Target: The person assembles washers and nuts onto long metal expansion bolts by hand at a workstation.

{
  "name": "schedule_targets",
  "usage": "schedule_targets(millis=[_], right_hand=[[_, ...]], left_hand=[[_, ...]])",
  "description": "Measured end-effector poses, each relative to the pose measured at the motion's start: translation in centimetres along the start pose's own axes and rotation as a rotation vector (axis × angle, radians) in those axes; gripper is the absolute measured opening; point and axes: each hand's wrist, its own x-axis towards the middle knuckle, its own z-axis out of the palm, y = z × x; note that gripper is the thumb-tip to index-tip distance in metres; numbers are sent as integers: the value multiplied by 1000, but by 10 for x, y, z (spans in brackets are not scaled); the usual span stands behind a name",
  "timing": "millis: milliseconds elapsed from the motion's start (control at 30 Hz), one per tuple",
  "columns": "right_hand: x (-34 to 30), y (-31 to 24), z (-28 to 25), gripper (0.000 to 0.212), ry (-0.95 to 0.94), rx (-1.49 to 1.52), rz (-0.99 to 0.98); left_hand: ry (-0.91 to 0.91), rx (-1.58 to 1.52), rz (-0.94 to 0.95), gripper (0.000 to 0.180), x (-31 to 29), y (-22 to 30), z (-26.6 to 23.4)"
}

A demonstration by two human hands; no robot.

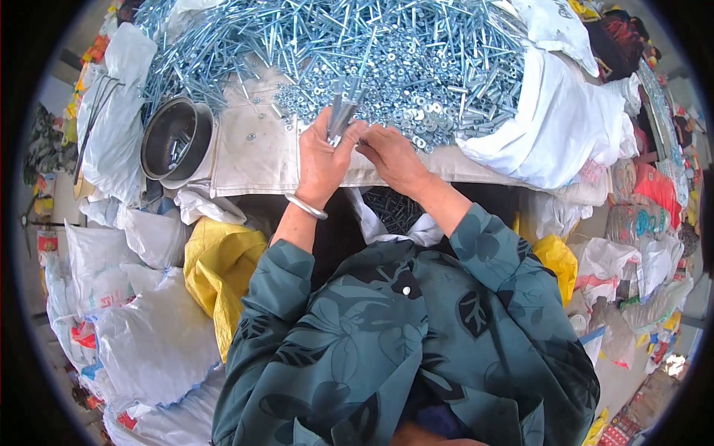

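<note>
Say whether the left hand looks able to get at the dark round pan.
Probably yes: mostly bare cloth lies between the left hand and the dark round pan, whose top is open, but the hand is occupied with metal pieces.

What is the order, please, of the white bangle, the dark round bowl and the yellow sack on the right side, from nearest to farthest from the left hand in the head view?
1. White bangle: on the wrist, just below the left hand.
2. Dark round bowl: off to the left.
3. Yellow sack: far over, lower right.
</note>
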Motion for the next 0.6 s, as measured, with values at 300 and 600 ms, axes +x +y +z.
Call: schedule_targets(millis=[300, 600], right_hand=[[-2, -15, -1, 21, 2, -160, 87], [-23, -9, -74, 27, -139, -124, 153]], left_hand=[[67, 43, 1, 17, -3, 1, 4], [33, -231, -405, 28, -30, 9, -1]])
